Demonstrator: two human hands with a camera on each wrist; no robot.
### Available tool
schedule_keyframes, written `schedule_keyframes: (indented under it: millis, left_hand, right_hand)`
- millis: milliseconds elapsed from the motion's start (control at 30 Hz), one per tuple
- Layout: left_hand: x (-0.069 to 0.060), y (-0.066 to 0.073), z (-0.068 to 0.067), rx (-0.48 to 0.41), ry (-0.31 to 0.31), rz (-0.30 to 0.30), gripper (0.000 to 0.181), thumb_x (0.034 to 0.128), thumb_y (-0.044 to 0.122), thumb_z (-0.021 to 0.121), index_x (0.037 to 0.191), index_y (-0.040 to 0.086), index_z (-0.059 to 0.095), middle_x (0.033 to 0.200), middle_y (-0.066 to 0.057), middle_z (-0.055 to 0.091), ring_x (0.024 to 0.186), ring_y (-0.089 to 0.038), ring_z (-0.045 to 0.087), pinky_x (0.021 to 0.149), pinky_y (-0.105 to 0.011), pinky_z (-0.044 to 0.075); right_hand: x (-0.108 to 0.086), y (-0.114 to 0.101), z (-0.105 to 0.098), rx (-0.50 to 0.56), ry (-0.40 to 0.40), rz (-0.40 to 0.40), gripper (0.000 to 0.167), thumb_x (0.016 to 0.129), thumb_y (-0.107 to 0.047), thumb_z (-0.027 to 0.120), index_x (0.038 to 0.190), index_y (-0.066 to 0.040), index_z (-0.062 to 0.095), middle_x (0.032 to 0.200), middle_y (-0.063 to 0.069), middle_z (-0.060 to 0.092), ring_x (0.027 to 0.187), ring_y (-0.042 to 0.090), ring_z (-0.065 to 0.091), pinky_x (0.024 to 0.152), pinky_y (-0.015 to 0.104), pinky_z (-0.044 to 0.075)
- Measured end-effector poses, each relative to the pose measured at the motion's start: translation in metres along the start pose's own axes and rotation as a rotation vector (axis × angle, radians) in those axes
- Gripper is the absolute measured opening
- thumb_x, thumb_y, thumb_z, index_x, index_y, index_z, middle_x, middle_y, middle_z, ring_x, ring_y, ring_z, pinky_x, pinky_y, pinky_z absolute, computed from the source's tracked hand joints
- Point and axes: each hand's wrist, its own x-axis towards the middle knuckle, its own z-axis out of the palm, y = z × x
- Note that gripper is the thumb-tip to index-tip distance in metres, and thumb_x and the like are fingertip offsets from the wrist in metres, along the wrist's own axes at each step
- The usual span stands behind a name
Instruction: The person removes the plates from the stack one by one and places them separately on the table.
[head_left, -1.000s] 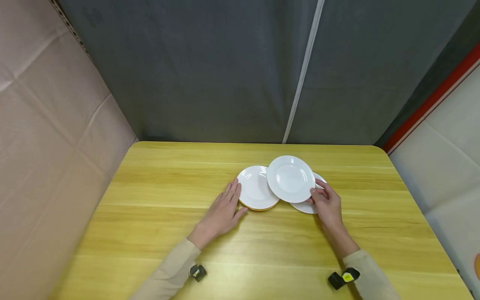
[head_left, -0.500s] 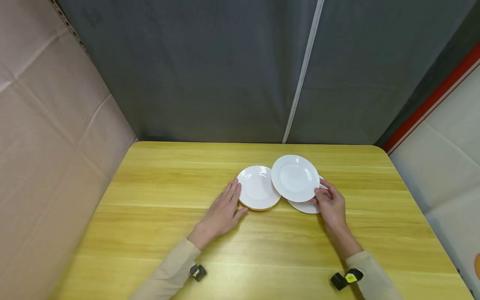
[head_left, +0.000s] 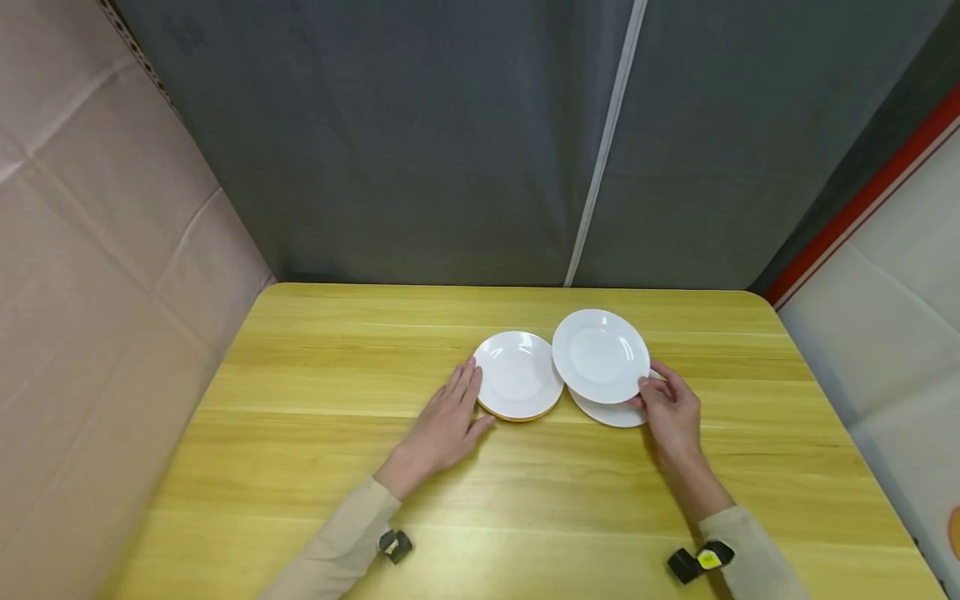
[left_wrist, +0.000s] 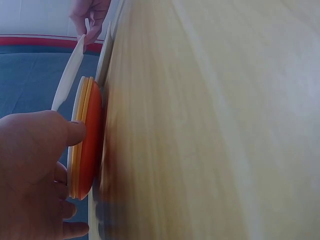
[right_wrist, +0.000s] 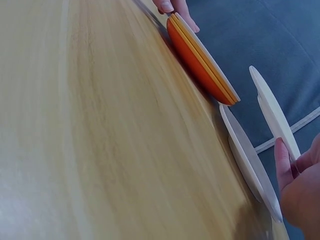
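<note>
My left hand [head_left: 442, 423] lies with straight fingers along the left edge of a stack of plates [head_left: 517, 375]. On top the stack is white; in the left wrist view yellow-orange rims and a red-orange bottom plate [left_wrist: 91, 145] show below. Between thumb and fingers, my right hand [head_left: 672, 414] pinches the right rim of a white plate [head_left: 602, 357]. That plate is raised, tilted in the right wrist view, above another white plate [head_left: 609, 414] on the table. The raised plate partly covers this lower one, which sits right of the stack.
The wooden table [head_left: 337, 350] ends at a dark grey curtain [head_left: 412, 150] with a pale vertical strip. Pale sheets [head_left: 97, 292] hang at the left, and a white panel with a red band [head_left: 870, 200] stands at the right. Black wrist cameras sit on both sleeves.
The raised white plate and my right hand have moved a little to the right, uncovering more of the stack's top plate. My left hand has kept its place.
</note>
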Motion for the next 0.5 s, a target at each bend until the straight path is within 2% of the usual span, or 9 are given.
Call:
schedule_keyframes:
  millis: [300, 500]
  left_hand:
    - [-0.002, 0.000, 0.001, 0.002, 0.002, 0.001, 0.081, 0.1069, 0.050, 0.040, 0.162, 0.002, 0.005, 0.171, -0.016, -0.002, 0.158, -0.034, 0.008, 0.127, -0.052, 0.021]
    - [-0.002, 0.001, 0.000, -0.004, -0.002, 0.000, 0.082, 0.1069, 0.050, 0.040, 0.162, 0.002, 0.004, 0.171, -0.015, -0.003, 0.158, -0.034, 0.008, 0.127, -0.051, 0.020]
  right_hand:
    - [0.001, -0.004, -0.006, 0.060, 0.013, 0.011, 0.042, 0.099, -0.005, 0.062, 0.140, -0.002, 0.054, 0.087, -0.004, 0.064, 0.067, 0.006, 0.065, 0.067, 0.016, 0.059]
    - [0.002, -0.003, -0.013, 0.033, 0.034, 0.014, 0.043, 0.100, -0.006, 0.062, 0.142, -0.003, 0.054, 0.089, -0.003, 0.062, 0.066, 0.006, 0.066, 0.067, 0.016, 0.059]
